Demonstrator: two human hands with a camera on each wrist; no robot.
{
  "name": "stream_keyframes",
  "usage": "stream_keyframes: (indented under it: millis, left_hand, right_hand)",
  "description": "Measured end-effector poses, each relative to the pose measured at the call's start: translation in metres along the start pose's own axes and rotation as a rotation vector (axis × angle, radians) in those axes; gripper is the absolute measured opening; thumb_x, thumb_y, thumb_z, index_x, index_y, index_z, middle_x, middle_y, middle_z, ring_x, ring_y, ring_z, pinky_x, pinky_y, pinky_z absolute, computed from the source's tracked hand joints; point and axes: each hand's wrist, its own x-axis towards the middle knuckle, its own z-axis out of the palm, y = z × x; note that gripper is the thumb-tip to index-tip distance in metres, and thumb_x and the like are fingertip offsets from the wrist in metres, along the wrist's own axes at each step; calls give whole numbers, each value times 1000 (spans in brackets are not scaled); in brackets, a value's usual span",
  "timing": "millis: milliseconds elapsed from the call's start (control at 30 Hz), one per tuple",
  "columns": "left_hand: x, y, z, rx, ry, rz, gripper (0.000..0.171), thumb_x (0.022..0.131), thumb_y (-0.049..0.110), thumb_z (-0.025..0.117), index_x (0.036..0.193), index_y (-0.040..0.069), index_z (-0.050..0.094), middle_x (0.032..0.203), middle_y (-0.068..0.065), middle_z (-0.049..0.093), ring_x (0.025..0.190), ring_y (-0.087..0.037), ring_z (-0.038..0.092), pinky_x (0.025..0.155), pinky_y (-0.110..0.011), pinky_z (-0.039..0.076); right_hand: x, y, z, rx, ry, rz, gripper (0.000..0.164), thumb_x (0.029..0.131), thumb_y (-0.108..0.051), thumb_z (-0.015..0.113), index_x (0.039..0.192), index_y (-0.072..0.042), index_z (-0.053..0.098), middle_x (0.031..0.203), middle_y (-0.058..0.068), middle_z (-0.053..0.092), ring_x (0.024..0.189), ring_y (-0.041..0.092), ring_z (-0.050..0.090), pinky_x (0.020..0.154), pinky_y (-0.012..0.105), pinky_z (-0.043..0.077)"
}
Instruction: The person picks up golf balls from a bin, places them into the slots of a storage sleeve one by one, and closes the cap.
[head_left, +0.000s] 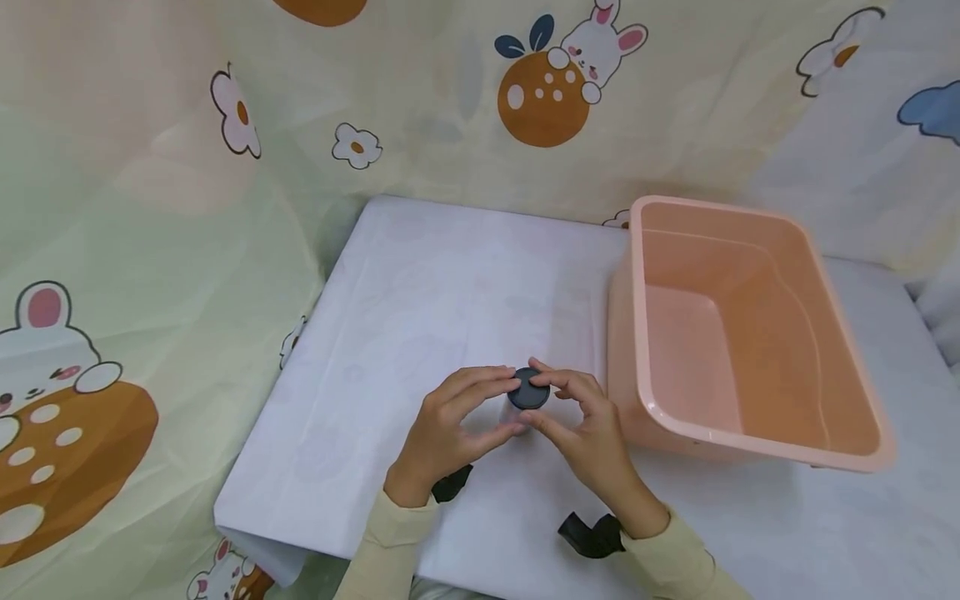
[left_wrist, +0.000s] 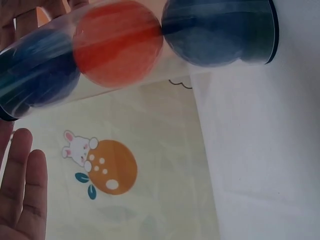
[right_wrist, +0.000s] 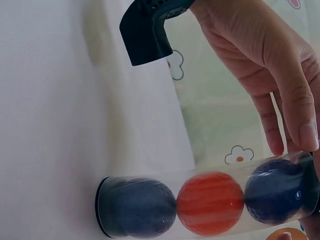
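A clear plastic tube [right_wrist: 177, 200] with dark end caps stands upright over the white table. Inside it, an orange-red ball [right_wrist: 210, 202] sits between two dark blue balls. From above, its dark upper cap [head_left: 528, 389] shows between both hands. My left hand [head_left: 442, 425] holds the top end, fingertips at the cap's edge and thumb on the near side. On the opposite side, my right hand [head_left: 588, 417] grips the same end between thumb and fingers. The left wrist view shows the tube [left_wrist: 120, 45] lying across its upper part, partly out of frame.
A large pink plastic bin [head_left: 637, 333] stands on the table just right of the hands, with nothing seen inside. The table [head_left: 420, 292] has a white cover. Behind and to the left hangs a printed curtain [head_left: 420, 75] with rabbits and flowers.
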Motion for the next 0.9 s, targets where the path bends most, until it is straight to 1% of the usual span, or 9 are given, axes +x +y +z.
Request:
stream_keyframes:
  millis: [233, 400, 467, 600, 667, 900]
  left_hand:
    - [1, -1, 2, -3, -18, 5, 52, 69, 0, 101, 116, 1, 80, 116, -10, 78, 114, -30, 74, 103, -33, 61]
    - [2, -1, 3, -14, -22, 18, 48, 69, -1, 101, 113, 1, 82, 116, -11, 78, 113, -31, 74, 102, -33, 62]
    - [2, -1, 3, -16, -21, 26, 48, 68, -1, 101, 112, 1, 82, 117, -12, 77, 113, -31, 74, 102, -33, 62]
    - [3, -1, 3, -9, -17, 38, 50, 65, -2, 102, 111, 1, 83, 118, -13, 76, 112, -32, 74, 101, -32, 62]
    - [4, -1, 3, 0, -18, 39, 48, 65, -2, 101, 110, 0, 83, 117, -14, 76, 112, -32, 74, 100, -32, 62]
    - [6, -3, 3, 26, -6, 57, 37, 71, -4, 97, 106, -1, 85, 113, -14, 77, 108, -31, 77, 97, -31, 63]
  right_hand:
    - [-1, 1, 1, -31, -20, 23, 46, 80, 8, 90, 121, -9, 76, 145, 9, 69, 127, 15, 57, 96, 25, 49]
    - [-3, 3, -1, -63, -10, 14, 49, 78, 8, 91, 123, -8, 78, 144, 9, 70, 125, 15, 59, 93, 24, 51]
    - [-3, 3, -2, -64, -6, 6, 50, 79, 10, 90, 125, -6, 79, 144, 11, 70, 126, 15, 59, 95, 22, 50]
    - [-3, 4, -4, -58, 1, -15, 46, 83, 11, 85, 128, -1, 78, 141, 13, 71, 128, 15, 58, 103, 16, 48]
    - [-3, 4, -4, -57, 7, -26, 44, 85, 11, 83, 127, 0, 78, 139, 14, 72, 129, 14, 58, 107, 15, 47]
    - [-4, 9, -4, -23, 37, -51, 40, 86, 2, 84, 126, 4, 78, 135, 18, 73, 123, 10, 60, 104, 15, 50]
